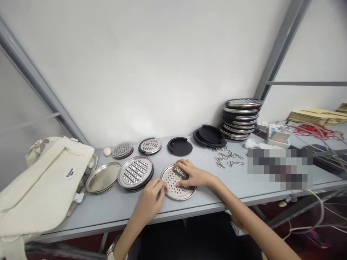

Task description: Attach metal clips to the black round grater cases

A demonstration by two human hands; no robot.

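A round metal grater plate (176, 193) with rows of holes lies near the table's front edge, between my hands. My left hand (151, 198) pinches its left rim with curled fingertips. Reaching over from the other side, my right hand (191, 173) has its fingers on the far rim and its thumb on the perforated face. Just left of these is a stack of grater plates (135, 171) with black pieces under the top one. Plain metal discs (104, 177) are piled further left. Behind the hands sits a black round holder (180, 146).
A cream canvas bag (48, 184) covers the table's left end. Along the wall are a grater in a black holder (150, 146), more black holders (210, 135) and a tall grater stack (241, 119). Metal clips (229, 157) lie loose at right, near a power strip (278, 135) with cables.
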